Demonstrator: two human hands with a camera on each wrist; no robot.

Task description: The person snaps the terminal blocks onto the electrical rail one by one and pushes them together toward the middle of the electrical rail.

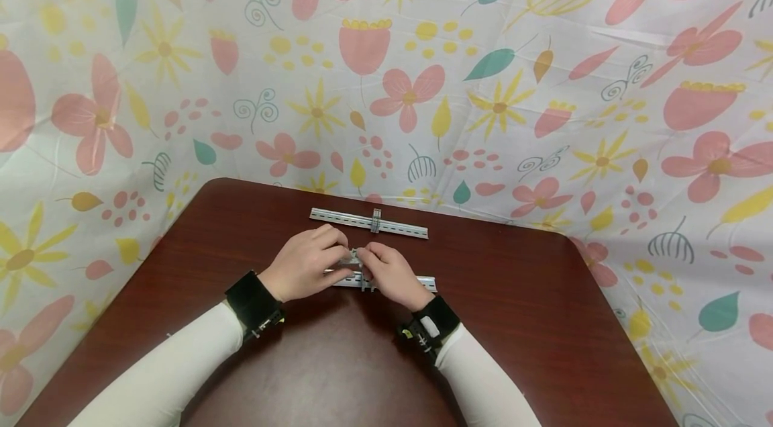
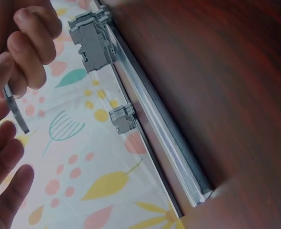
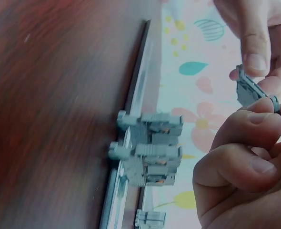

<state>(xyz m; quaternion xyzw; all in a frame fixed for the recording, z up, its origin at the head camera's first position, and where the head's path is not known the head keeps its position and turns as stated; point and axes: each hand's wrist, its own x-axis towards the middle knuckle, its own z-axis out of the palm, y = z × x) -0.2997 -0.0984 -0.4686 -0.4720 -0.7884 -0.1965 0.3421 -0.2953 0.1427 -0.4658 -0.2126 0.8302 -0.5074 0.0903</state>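
My right hand pinches a thin grey terminal block between thumb and curled forefinger, above the near metal rail. Close by on the left, my left hand has its fingers spread and loosely bent around the piece's free end. In the left wrist view, the piece's dark narrow edge points down toward the left fingers, which stand apart from it. Grey terminal blocks are clipped upright on the near rail, in two groups with a small gap between.
A second slotted rail lies farther back, roughly parallel, with a small grey block clipped near its middle. Both rails rest on a dark reddish-brown table. A flower-printed cloth hangs behind the table and at its sides.
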